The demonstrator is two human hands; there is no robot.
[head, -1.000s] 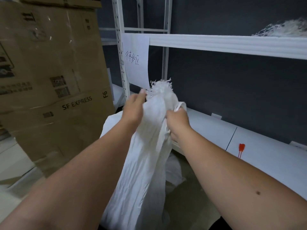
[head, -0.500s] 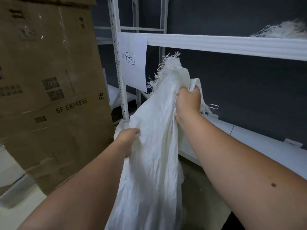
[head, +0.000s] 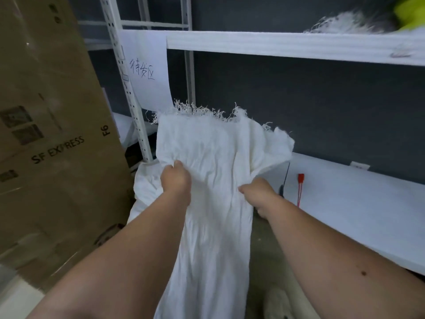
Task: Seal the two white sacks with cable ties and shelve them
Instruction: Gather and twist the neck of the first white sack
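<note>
Now | both hands' fingers grip white sack | frayed edge up | lower shelf beside

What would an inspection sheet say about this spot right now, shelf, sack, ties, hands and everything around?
Surface: lower shelf, white, bare at right.
Job's things: white sack, frayed mouth spread open, no tie on it; red cable tie and black cable tie lying on the shelf.
Clutter: second sack on the upper shelf.
Grippers: left hand and right hand both grip the sack.
Cables: nothing seen.
Surroundings: cardboard box, paper sign.
</note>
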